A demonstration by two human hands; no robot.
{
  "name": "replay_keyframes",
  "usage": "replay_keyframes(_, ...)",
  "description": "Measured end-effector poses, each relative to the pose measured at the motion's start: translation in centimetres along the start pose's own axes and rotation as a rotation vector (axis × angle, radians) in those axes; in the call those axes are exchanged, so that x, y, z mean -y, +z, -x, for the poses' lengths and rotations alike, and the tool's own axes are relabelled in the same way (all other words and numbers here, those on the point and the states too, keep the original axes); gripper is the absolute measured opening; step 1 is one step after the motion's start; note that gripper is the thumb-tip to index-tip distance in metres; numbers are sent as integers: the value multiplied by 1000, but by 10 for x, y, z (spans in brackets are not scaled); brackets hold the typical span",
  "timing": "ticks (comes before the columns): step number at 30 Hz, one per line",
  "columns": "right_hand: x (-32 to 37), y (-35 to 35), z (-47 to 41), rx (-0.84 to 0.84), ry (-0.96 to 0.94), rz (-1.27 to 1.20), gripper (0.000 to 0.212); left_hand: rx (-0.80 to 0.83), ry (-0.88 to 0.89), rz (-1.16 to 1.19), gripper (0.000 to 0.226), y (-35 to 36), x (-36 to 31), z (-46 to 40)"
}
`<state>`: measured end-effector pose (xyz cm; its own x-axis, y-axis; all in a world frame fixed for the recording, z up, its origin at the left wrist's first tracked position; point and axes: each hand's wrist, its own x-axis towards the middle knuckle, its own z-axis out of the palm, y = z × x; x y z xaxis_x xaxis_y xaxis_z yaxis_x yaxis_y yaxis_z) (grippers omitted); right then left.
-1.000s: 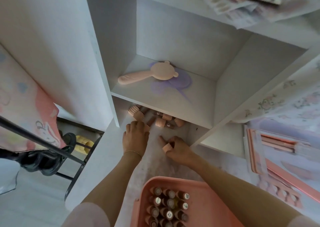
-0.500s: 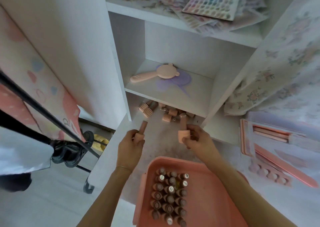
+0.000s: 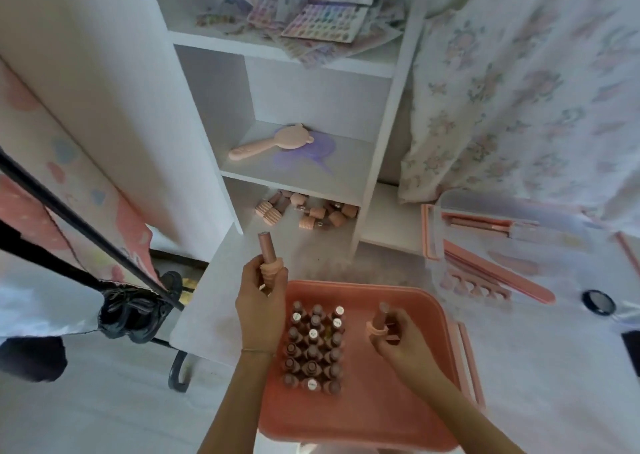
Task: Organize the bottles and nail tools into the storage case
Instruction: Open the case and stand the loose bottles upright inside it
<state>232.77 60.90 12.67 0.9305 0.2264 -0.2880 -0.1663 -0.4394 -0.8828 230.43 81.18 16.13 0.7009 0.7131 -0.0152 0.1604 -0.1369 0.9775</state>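
White shelving (image 3: pixel 298 190) stands behind the pink storage case (image 3: pixel 408 415), with loose bottles (image 3: pixel 308 213) lying in its lowest opening. Left of the case, the left hand (image 3: pixel 261 310) grips one bottle (image 3: pixel 268 254) upside down. Over the case, the right hand (image 3: pixel 398 337) pinches another bottle (image 3: pixel 380 318) beside the standing rows (image 3: pixel 313 346), probably to extend them.

White shelving unit (image 3: pixel 388 114) seen beyond fingers; floral curtain (image 3: pixel 526 83) hung right of it; pale floor (image 3: pixel 86 415) spread below left; soft daylight cast throughout.
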Motion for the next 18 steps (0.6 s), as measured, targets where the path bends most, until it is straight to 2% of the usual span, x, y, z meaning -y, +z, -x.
replay_keyframes(5, -32, 13, -13, -22, 60, 64, 12, -46, -7, -91, 21, 5, 14, 8)
replay_keyframes(9, -42, 18, -26, -67, -36, 224, 9, -21, 12, -138, 23, 2, 18, 10)
replay_keyframes(13, -45, 22, -32, -1, -16, 159, 14, -30, 12, -125, 23, 1, 22, 8)
replay_keyframes(18, -50, 24, -35, -1, -63, 122, 22, -20, 26, -128, 24, -1, 24, 10)
